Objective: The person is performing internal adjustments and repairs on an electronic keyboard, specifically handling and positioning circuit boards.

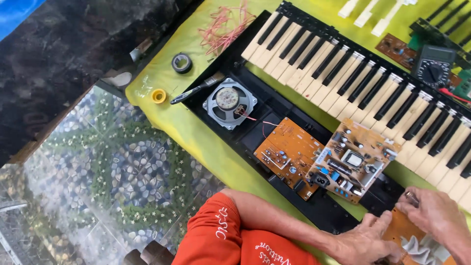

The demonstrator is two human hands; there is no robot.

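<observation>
Orange circuit board (pixel 402 228): at five o'clock, partly under both hands, on the black keyboard casing (pixel 274 105).
Left hand (pixel 365 240): fingers spread flat, pressing the board's left edge.
Right hand (pixel 436 213): fingers curled over the board's upper edge; grip unclear.
Tan power board (pixel 353 159): just beyond, at centre.
Round grey speaker (pixel 229 103): towards nine o'clock.
</observation>
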